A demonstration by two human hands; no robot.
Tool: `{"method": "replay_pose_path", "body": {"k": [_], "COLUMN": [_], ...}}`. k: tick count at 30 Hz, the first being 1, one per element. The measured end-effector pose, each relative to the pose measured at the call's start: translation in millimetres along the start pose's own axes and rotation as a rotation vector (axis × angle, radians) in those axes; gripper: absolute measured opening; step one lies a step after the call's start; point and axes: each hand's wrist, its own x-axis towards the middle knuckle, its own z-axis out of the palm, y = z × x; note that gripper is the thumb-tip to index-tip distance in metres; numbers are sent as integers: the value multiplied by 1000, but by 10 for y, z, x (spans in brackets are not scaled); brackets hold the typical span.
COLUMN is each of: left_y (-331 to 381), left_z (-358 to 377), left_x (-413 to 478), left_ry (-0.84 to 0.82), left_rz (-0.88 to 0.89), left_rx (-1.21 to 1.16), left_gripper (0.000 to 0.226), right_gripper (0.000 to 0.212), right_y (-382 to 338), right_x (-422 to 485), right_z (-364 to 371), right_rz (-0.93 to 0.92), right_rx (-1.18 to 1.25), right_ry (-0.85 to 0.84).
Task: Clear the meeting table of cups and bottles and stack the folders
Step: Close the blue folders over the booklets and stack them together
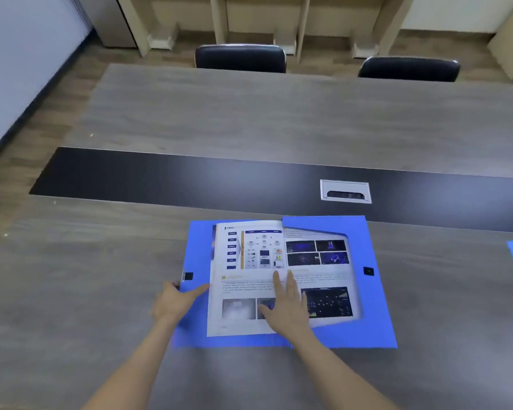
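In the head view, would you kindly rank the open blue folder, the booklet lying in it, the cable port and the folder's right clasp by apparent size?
1. open blue folder
2. booklet
3. cable port, though it lies farther from the camera
4. right clasp

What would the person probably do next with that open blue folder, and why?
Probably fold the left cover over. The blue folder lies open with a booklet inside; the left hand rests at its left edge, the right hand lies flat on the pages.
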Motion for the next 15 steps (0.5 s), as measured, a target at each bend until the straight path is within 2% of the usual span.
{"method": "replay_pose_path", "body": {"k": [2, 4, 6, 9, 11, 13, 15], "left_y": [63, 128, 231, 424, 567, 737, 932], "left_z": [-70, -134, -238, -465, -636, -759, -755], "left_x": [19, -4, -106, -287, -429, -646, -980], "left_ry": [-64, -133, -100, 97, 245, 331, 348], "left_rz": [-23, -4, 102, 277, 350, 435, 551], "left_rx": [-54, -253, -303, -165, -35, 123, 254], "left_gripper": [50, 31, 17, 29, 33, 33, 33], "right_gripper": [87, 82, 75, 66, 70, 79, 76], "right_y": [42, 37, 37, 128, 275, 466, 640], "right_x": [61, 86, 114, 201, 225, 220, 221], "right_z": [-77, -168, -303, -570, -767, -910, -981], "right_rz": [-1, 2, 4, 80, 236, 454, 611], "right_rx": [5, 33, 103, 202, 153, 167, 315], "right_ry": [-51, -97, -62, 272, 431, 439, 335]}}
